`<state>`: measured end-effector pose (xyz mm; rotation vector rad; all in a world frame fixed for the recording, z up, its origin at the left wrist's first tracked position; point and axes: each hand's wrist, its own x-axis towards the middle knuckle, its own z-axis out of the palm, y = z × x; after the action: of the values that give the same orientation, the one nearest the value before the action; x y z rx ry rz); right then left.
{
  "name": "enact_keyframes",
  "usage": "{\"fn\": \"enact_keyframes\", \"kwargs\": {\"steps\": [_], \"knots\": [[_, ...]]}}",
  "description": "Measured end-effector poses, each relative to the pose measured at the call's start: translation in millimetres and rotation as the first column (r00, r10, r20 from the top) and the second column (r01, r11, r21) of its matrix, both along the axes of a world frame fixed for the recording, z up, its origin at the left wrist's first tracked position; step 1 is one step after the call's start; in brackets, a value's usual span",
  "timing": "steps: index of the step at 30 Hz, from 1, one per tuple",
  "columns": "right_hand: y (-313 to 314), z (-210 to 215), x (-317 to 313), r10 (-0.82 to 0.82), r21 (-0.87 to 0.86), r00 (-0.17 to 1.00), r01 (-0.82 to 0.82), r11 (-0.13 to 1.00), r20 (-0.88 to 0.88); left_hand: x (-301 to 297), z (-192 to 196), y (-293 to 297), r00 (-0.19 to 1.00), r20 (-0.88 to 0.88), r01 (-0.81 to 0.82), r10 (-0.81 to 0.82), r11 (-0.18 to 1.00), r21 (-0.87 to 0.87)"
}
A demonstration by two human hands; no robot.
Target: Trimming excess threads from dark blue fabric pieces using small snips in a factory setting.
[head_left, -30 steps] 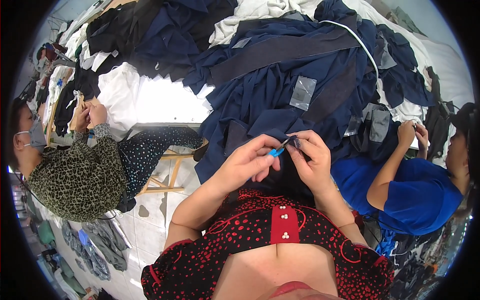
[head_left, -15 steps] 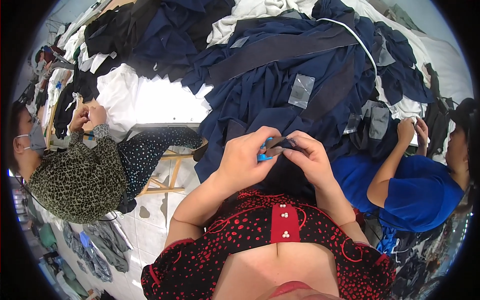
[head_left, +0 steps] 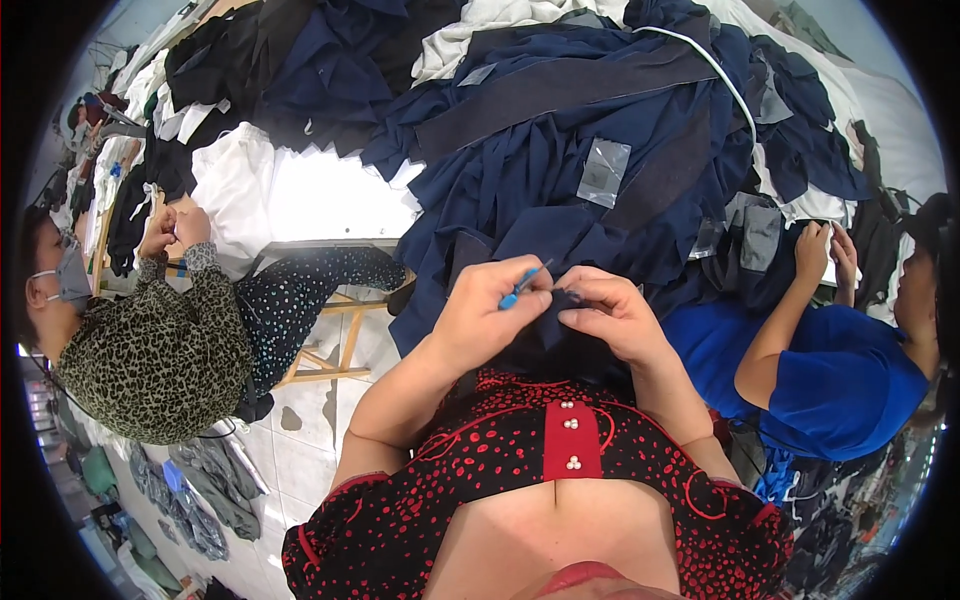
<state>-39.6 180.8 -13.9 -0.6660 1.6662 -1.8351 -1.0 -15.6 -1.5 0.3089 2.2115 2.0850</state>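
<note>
My left hand [head_left: 490, 312] is closed around small thread snips with blue handles [head_left: 516, 292]; their metal blade points up and to the right. Its thumb and fingertips come right up against a piece of navy cloth [head_left: 552, 322], though whether they pinch it I cannot tell. On the other side, my right hand [head_left: 612, 312] pinches that cloth between thumb and fingers. The cloth hangs down between both hands, just above my lap, and its lower part runs into dark fabric below.
Ahead lies a large heap of navy garments [head_left: 520, 180] with a clear plastic packet [head_left: 603, 172] on top. A white cord [head_left: 715, 65] curves over it. White cloth [head_left: 232, 190] lies beside a white tabletop [head_left: 335, 205]. People sit at left [head_left: 150, 350] and right [head_left: 840, 370], handling cloth.
The snips have turned in my left hand, so their blades no longer spread toward my right hand. More of the navy cloth shows between my hands.
</note>
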Motion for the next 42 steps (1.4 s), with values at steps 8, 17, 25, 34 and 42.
{"fn": "enact_keyframes", "kwargs": {"steps": [8, 17, 25, 34, 42], "knots": [[1, 5, 1, -0.021, -0.029, 0.996, 0.023, 0.999, 0.084, 0, -3, -3, 0.996, 0.083, 0.033, -0.041, 0.995, 0.091], [-10, -2, 8, -0.278, -0.123, 0.953, 0.292, 0.948, 0.123, -5, 2, -6, 0.998, 0.039, -0.034, 0.04, 0.986, -0.163], [-10, -3, 4, -0.335, -0.114, 0.942, 0.332, 0.936, -0.014, 15, 19, -8, 0.98, -0.196, -0.038, -0.035, 0.935, -0.354], [-11, -3, 5, -0.348, -0.059, 0.924, 0.343, 0.937, -0.16, 13, 13, -6, 0.976, -0.217, -0.118, 0.026, 0.898, -0.423], [-10, -4, 6, -0.358, 0.025, 0.885, 0.382, 0.924, -0.297, 13, 14, -6, 0.972, -0.232, -0.118, 0.018, 0.897, -0.427]]}}
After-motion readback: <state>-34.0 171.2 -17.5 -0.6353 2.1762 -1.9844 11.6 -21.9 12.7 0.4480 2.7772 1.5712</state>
